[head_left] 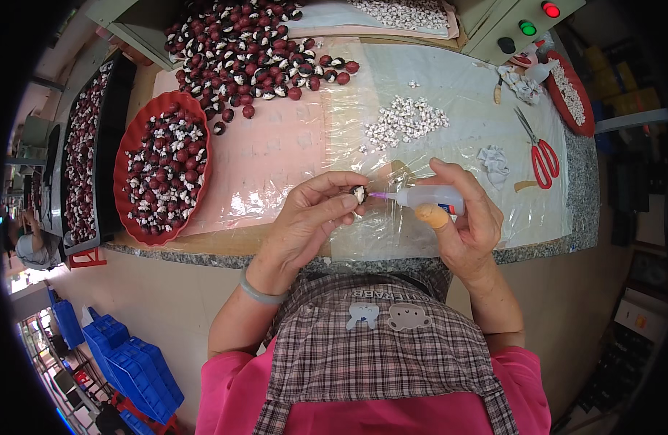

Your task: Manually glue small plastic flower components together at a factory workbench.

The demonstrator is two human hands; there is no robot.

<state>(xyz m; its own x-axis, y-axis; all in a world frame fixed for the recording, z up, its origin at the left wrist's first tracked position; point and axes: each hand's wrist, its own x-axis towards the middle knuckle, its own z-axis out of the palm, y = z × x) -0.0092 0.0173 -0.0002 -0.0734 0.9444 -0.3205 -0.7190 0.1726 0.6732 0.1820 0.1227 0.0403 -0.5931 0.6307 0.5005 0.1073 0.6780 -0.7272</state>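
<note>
Left hand at frame centre, pinching small dark red bead between fingertips. Right hand wrapped round glue bottle, nozzle touching bead. Judged light, hard, likely slippery; best gripped at sides, clear of glued end.

bright, even light | soft shadows | sharp centre | fisheye bending, dark rim

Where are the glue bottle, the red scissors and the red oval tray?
glue bottle (pixel 428 197), head view, on its clear body.
red scissors (pixel 545 161), head view, on a handle loop.
red oval tray (pixel 125 154), head view, on its left rim.
</note>
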